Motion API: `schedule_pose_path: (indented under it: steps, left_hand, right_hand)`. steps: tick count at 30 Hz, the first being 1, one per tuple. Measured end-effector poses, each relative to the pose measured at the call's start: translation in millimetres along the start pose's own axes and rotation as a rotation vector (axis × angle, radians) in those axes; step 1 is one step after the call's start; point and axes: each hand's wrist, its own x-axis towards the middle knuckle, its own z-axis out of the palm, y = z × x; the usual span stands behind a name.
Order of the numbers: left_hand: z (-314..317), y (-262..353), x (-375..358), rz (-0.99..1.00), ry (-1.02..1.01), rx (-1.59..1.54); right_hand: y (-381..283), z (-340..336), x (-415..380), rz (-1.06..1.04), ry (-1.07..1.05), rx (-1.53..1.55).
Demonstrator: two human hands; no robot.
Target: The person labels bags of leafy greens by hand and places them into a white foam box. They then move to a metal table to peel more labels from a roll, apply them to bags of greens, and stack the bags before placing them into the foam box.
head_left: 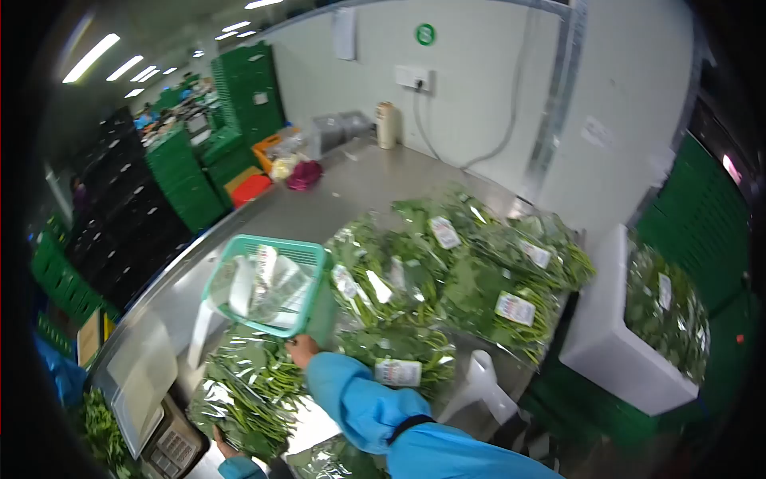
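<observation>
My right hand (302, 350), in a blue sleeve, reaches across to the near corner of a green plastic basket (313, 307); its fingers are mostly hidden, so its grip is unclear. Inside the basket lie clear bags and printed labels (265, 271). Low in the view, my left hand (223, 441) is at the lower edge of a clear bag of leafy greens (247, 383); only part of it shows. Just right of the basket, several bagged greens with white labels (447, 279) lie on the metal table (359, 172).
A scale (174, 447) stands at the lower left beside loose greens (100, 431). At the right is a white foam box (598, 351) holding bagged greens. A cream roll (386, 126) stands by the wall. Green crates (251, 88) are stacked behind.
</observation>
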Motion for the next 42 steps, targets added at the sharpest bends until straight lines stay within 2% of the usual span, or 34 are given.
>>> schedule_pose_path:
  steps: [1, 3, 5, 6, 7, 8, 9, 10, 11, 12, 13, 14, 15, 17, 18, 19, 22, 23, 24, 25, 26, 28, 30, 31, 32, 33, 34, 36, 37, 38, 39, 41, 42]
  left_hand:
    - [2, 0, 8, 0.034, -0.013, 0.098]
    - [-11, 1, 36, 0.111, -0.066, 0.22]
    - [1, 0, 45, 0.1, 0.147, 0.198]
    - [-7, 4, 48, 0.004, 0.051, 0.204]
    - [-12, 6, 46, -0.016, 0.052, 0.205]
    - [-16, 8, 45, -0.051, 0.07, 0.229]
    - [-20, 13, 41, -0.08, 0.093, 0.254]
    - [-6, 14, 27, -0.048, 0.113, 0.245]
    - [-43, 20, 40, -0.002, 0.034, 0.318]
    - [-23, 24, 17, 0.028, 0.242, 0.459]
    - [7, 27, -8, 0.054, 0.452, 0.603]
    - [2, 27, -9, 0.064, 0.548, 0.693]
    - [-8, 26, -10, 0.106, 0.536, 0.728]
    - [-24, 22, -4, 0.381, 0.463, 0.888]
    - [-21, 20, -8, 0.417, 0.464, 0.898]
    - [15, 16, -33, 0.506, 0.344, 0.844]
    - [94, 17, -83, 0.507, 0.012, 0.906]
    - [112, 17, -96, 0.463, -0.122, 0.924]
    - [130, 14, -110, 0.444, -0.142, 0.939]
    - [147, 10, -124, 0.405, -0.247, 0.934]
    - [155, 7, -134, 0.364, -0.349, 0.921]
    - [158, 1, -146, 0.298, -0.414, 0.927]
    - [159, -2, -157, 0.254, -0.465, 0.939]
    - [156, 0, -160, 0.249, -0.472, 0.935]
    - [150, 4, -162, 0.227, -0.436, 0.963]
    - [145, 8, -164, 0.205, -0.4, 0.993]
    - [143, 12, -169, 0.198, -0.359, 0.967]
    - [129, 16, -167, 0.206, -0.357, 0.889]
    - [130, 16, -172, 0.198, -0.323, 0.867]
    - [132, 14, -176, 0.201, -0.317, 0.866]
    - [137, 10, -178, 0.199, -0.321, 0.875]
    - [149, -3, -189, 0.221, -0.383, 0.967]
    - [160, -16, -195, 0.237, -0.351, 0.981]
  right_hand:
    - [-1, -1, 5, 0.042, -0.001, -0.01]
    - [-41, -29, -25, -0.09, 0.039, -0.234]
    - [-80, -63, -70, -0.2, 0.088, -0.277]
    - [-85, -86, -92, -0.284, 0.044, -0.19]
    - [-84, -110, -116, -0.371, -0.001, -0.1]
    - [-70, -136, -138, -0.393, 0.009, -0.052]
    - [-41, -167, -153, -0.519, 0.127, -0.006]
    - [-49, -214, -189, -0.423, 0.332, -0.069]
    - [-32, -265, -206, -0.37, 0.361, -0.149]
    - [-33, -303, -230, -0.07, 0.474, -0.088]
    - [-16, -339, -251, -0.036, 0.521, -0.121]
    - [23, -363, -261, 0.017, 0.564, -0.387]
    - [51, -373, -273, 0.074, 0.6, -0.653]
    - [44, -364, -293, 0.371, 0.27, -0.683]
    - [72, -350, -300, 0.07, 0.376, -0.92]
    - [77, -343, -302, 0.083, 0.381, -0.917]
    - [75, -339, -313, -0.007, 0.392, -0.19]
    - [53, -349, -333, 0.047, 0.419, -0.19]
    - [46, -361, -355, 0.055, 0.472, -0.079]
    - [37, -375, -384, 0.144, 0.507, 0.088]
    - [31, -386, -416, 0.124, 0.582, 0.26]
    - [40, -418, -493, 0.286, 0.687, 0.23]
    - [111, -446, -567, 0.312, 1.009, 0.29]
    - [140, -457, -610, 0.348, 1.176, 0.211]
    - [195, -475, -661, 0.432, 1.315, 0.029]
    - [214, -481, -704, 0.487, 1.359, 0.248]
    - [200, -476, -728, 0.754, 1.395, -0.048]
    - [295, -487, -794, 0.757, 1.632, -0.07]
    - [267, -479, -792, 0.769, 1.617, -0.06]
    - [294, -491, -803, 0.936, 1.077, -0.679]
    - [308, -500, -809, 1.003, 0.432, -1.213]
    - [246, -487, -736, 0.992, 1.239, -0.378]
    - [266, -495, -719, 0.806, 1.225, -0.326]
